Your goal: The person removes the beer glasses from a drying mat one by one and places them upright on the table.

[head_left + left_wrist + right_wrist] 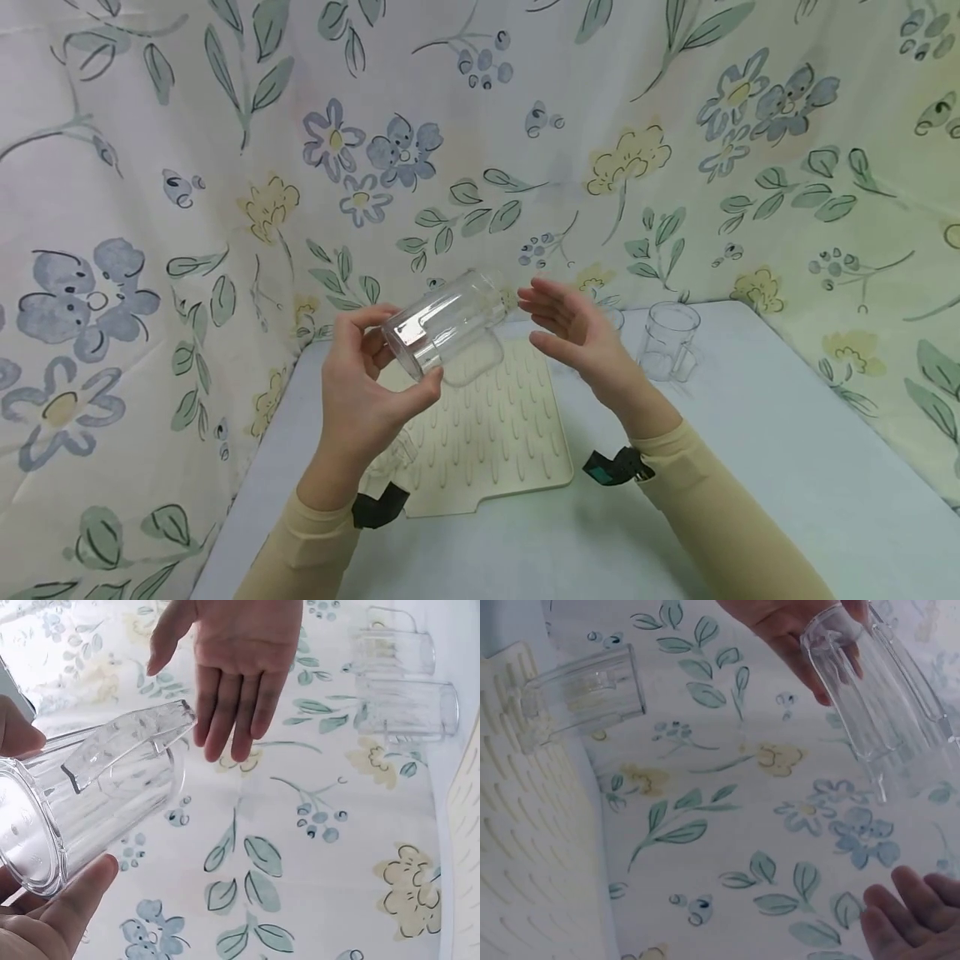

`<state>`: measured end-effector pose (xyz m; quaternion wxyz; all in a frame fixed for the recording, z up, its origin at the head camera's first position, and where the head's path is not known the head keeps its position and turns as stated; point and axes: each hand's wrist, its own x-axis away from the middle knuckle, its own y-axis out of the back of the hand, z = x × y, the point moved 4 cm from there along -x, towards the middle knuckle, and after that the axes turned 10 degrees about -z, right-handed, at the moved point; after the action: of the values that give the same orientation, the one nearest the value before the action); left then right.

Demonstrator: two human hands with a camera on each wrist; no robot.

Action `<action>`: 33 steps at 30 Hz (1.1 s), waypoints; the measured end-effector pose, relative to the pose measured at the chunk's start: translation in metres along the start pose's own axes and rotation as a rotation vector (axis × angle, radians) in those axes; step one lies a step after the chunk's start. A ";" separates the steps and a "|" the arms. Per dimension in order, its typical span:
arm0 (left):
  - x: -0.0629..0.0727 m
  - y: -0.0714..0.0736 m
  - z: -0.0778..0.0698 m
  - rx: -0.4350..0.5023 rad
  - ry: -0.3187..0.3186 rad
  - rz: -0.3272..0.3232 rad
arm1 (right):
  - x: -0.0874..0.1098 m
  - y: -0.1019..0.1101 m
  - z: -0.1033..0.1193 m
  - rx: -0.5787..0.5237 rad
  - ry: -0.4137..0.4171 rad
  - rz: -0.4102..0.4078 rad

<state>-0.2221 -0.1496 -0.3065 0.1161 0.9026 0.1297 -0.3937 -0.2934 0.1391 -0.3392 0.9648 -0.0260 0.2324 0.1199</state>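
Observation:
A clear mug [450,321] with a handle is tilted in the air above the cream ridged mat. My left hand [367,396] grips it near the base, thumb on one side and fingers on the other. Its mouth points up and to the right. Beside the mouth, my right hand [588,350] is held up with fingers extended and nothing in it; in the left wrist view its palm [247,645] faces the mug, apart from it. Another clear mug [585,694] stands on the mat, partly hidden behind my left wrist in the head view.
The ridged mat [495,454] lies on the white table [780,467]. At the back right stands a clear mug [670,342], with another clear mug [613,321] partly behind my right hand. A floral curtain [480,167] closes off the back and sides.

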 end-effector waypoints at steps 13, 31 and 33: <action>-0.001 -0.006 -0.002 0.129 0.002 0.015 | 0.004 -0.022 -0.014 -0.081 -0.150 0.106; 0.010 -0.023 0.006 0.148 0.026 0.138 | 0.009 -0.041 -0.025 -0.335 -0.193 0.113; 0.011 -0.025 0.007 0.139 0.033 0.150 | 0.009 -0.042 -0.025 -0.367 -0.191 0.103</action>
<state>-0.2280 -0.1271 -0.3222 0.0804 0.9220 0.0359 -0.3771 -0.2868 0.0981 -0.3652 0.9541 -0.1779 0.1153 0.2115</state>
